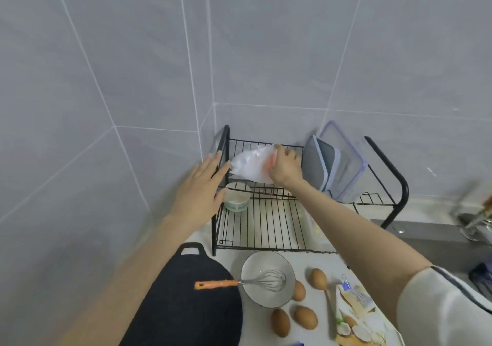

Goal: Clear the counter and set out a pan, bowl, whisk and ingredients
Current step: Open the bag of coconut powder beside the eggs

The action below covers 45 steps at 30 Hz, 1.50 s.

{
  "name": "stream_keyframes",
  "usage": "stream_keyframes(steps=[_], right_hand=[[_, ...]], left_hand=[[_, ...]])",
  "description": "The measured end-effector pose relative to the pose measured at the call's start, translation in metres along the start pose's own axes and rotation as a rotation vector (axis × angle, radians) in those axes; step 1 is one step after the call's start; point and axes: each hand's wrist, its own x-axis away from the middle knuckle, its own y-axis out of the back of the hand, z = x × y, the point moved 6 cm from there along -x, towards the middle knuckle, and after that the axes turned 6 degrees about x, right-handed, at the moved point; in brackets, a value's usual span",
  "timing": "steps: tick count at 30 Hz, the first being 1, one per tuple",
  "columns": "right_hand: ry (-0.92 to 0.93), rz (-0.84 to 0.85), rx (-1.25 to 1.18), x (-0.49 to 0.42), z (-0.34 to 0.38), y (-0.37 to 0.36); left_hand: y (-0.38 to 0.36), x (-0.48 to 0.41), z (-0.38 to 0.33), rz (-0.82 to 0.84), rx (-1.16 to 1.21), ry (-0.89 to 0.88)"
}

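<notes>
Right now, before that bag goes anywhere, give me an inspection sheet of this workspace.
Surface: pale counter, visible between rack and bowl.
Job's things: black pan front left; bowl beside it, whisk head inside, handle over the pan; four eggs; coconut-printed packet at right.
Clutter: wire rack in the corner; plastic bag at its upper shelf; clear containers leaning at right; small tub on the lower shelf.
Hands: right hand grips the plastic bag; left hand open, fingers straight by the rack's left post, contact unclear.
Cables: nothing seen.
Surroundings: grey tiled walls; blurred tap at right.
</notes>
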Motion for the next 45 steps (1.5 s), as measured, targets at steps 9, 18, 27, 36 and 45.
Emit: stream_keyframes(steps=[9,18,27,36,45], right_hand=[[-0.036,0.003,-0.112,-0.012,0.003,-0.011],[0.132,-0.277,-0.184,0.025,0.035,0.049],[0.214,-0.321,-0.386,0.102,-0.001,0.101],[0.107,0.05,-0.398,0.18,-0.123,0.078],[-0.059,0.425,-0.28,0.24,-0.253,0.022]], left_hand=[[-0.007,-0.011,0.016,0.021,0.058,-0.074],[0.001,-0.01,0.007,0.018,0.141,-0.104],[0.025,-0.004,-0.048,-0.143,0.376,-0.153],[-0.039,0.025,-0.145,0.068,0.513,-0.238],[-0.192,0.077,-0.222,0.518,0.676,-0.006]])
